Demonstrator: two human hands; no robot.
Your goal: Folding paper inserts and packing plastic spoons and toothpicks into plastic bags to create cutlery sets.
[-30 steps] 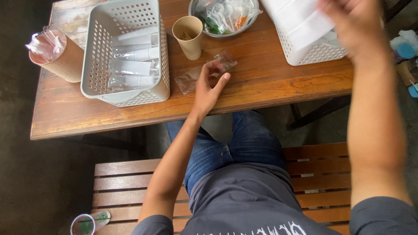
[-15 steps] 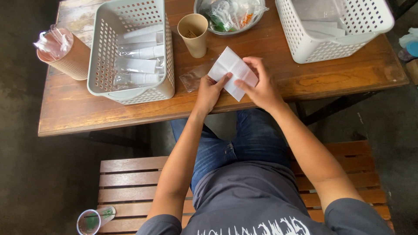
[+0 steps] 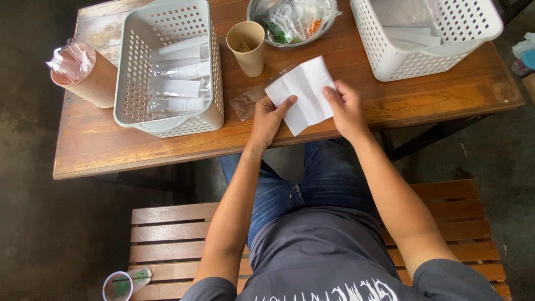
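Your left hand (image 3: 267,118) pinches the napkin (image 3: 304,93) at its 8 o'clock edge; your right hand (image 3: 345,106) grips its 4 o'clock edge above the tabletop (image 3: 139,150).

- White, creased napkin (image 3: 304,93), which I see pinched between my left hand (image 3: 267,120) and right hand (image 3: 345,108).
- Clear plastic sleeve (image 3: 249,101), glossy, under the napkin's left edge.
- Brown wooden table (image 3: 167,147), planked grain, worn pale at the far left.
- Pale grey-white basket (image 3: 134,72) on the left, perforated in a grid of holes.
- White basket (image 3: 379,44) on the far right, same hole pattern.
- Tan paper cup (image 3: 247,49); a larger tan cup (image 3: 95,78) on the far left.
- Silver bowl (image 3: 255,11), holding packets in green, orange and clear.
- Blue jeans (image 3: 312,184); dark grey shirt (image 3: 317,251) with white print.
- Reddish-brown slatted bench (image 3: 178,228).
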